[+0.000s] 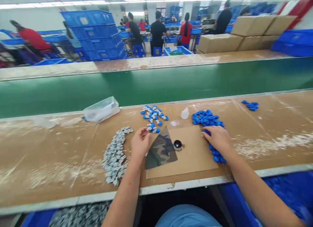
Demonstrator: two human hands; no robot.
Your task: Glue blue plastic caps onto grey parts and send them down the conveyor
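My left hand is closed, fingers curled, beside a small heap of blue-and-grey joined pieces. What its fingertips hold, if anything, is too small to make out. To its left lies a curved band of small grey parts. My right hand reaches over the pile of small blue parts, thumb and fingers pinched round one blue part at the pile's left edge. Between my hands, a camouflage-patterned sheet and a round black-and-silver item lie on a cardboard sheet.
A clear plastic tub lies tilted by the green conveyor belt. A small white piece and a few blue parts sit on the table. Below its edge are bins of grey parts and blue parts. People work beyond.
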